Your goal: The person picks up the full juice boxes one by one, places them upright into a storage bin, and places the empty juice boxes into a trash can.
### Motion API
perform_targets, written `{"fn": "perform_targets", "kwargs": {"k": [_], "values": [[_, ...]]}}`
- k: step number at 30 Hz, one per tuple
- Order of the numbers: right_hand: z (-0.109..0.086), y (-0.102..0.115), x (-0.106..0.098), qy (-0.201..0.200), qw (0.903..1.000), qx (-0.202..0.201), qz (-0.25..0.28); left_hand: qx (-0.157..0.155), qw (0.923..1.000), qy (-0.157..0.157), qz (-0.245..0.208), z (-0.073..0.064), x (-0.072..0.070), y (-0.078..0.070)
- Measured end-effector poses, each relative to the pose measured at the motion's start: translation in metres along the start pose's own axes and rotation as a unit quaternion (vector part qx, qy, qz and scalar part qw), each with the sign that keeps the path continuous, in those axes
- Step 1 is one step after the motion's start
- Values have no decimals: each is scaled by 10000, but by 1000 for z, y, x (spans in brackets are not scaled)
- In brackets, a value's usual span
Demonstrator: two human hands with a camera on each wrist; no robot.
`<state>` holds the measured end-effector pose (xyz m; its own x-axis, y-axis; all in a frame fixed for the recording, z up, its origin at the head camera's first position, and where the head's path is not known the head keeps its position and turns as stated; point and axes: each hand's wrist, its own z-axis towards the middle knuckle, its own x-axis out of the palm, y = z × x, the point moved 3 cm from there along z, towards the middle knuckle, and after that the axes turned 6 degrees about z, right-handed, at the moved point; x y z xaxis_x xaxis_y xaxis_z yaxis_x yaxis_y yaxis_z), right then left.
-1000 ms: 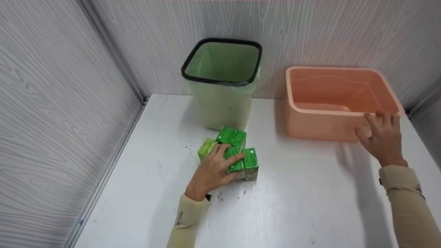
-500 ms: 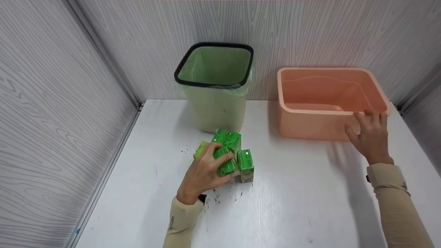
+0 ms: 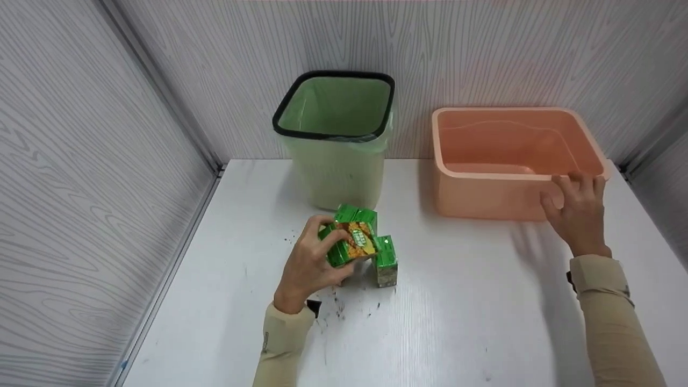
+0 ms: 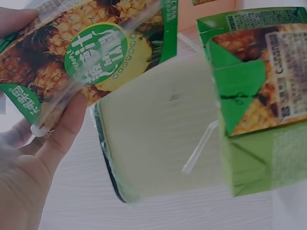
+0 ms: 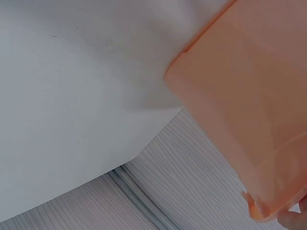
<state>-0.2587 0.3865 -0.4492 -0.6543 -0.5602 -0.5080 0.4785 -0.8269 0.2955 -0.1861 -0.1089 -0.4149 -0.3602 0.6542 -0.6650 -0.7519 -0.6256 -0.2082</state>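
Note:
My left hand (image 3: 306, 263) grips a green pineapple juice carton (image 3: 361, 239), tilted so its fruit-printed side shows. In the left wrist view, thumb and fingers hold this juice carton (image 4: 96, 52) by its edges, a wrapped straw along its side. Two green cartons (image 3: 357, 214) stand just behind it, partly hidden, and another carton (image 3: 386, 260) stands to its right. At the far right, the fingers of my right hand (image 3: 583, 215) hook over the front rim of an orange plastic bin (image 3: 484, 196). Only fingertips (image 5: 292, 218) show at that rim in the right wrist view.
A light green trash can (image 3: 338, 172) with a black rim and a liner stands behind the cartons. Dark specks (image 3: 338, 309) lie on the white table (image 3: 457, 322) near the left wrist. Grey wood-patterned walls (image 3: 161, 80) enclose the back and sides.
My left hand has pulled one juice carton out of the group and tipped it, turning its printed side up. The right hand stays at the bin's rim.

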Motion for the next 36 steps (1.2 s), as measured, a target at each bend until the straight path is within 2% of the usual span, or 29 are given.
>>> {"fn": "perform_targets", "kwargs": {"k": [6, 13, 23, 30, 36], "values": [[0, 1, 3, 68, 9999, 49, -60, -346, 9987, 127, -360, 2, 9, 6], [-1, 5, 7, -109, 9996, 48, -240, -539, 9954, 264, -749, 6, 22, 12], [0, 7, 10, -156, 9997, 21, -201, -1024, 9888, 47, -1086, 18, 38, 15], [0, 6, 12, -237, 9994, 62, -250, -1492, 9760, -255, -1565, 25, 51, 15], [0, 7, 14, -281, 9989, 185, -337, -1647, 9678, -350, -1872, 30, 56, 14]]}}
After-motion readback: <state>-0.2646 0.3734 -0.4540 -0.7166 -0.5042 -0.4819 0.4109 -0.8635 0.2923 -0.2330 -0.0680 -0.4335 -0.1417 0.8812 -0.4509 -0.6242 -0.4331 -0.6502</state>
